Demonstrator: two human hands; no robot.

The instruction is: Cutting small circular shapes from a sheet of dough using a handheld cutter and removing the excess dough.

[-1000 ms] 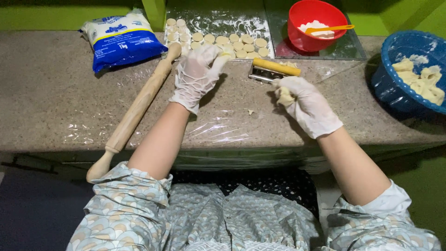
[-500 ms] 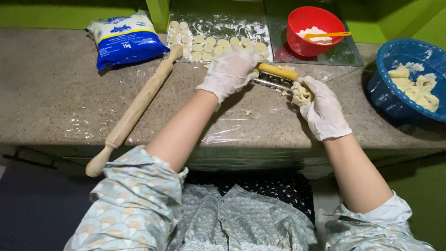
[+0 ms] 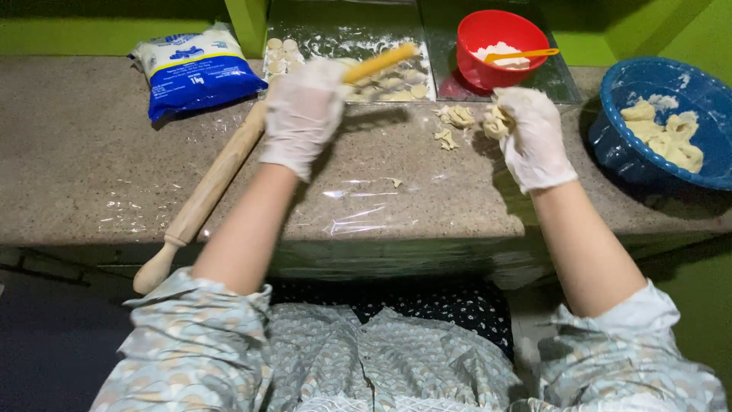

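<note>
Yellow-handled tool (image 3: pixel 379 62) now higher in left hand (image 3: pixel 303 114), beside rolling pin (image 3: pixel 206 191).

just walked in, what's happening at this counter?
A person in thin gloves is working dough at a stone counter. The left hand holds a yellow-handled tool raised above the counter; the right hand grips a lump of dough. Dough scraps lie between the hands. A rolling pin lies at left, beside a flour bag. Behind are a tray of small dough rounds, a red bowl and a blue bowl of dough pieces.
</note>
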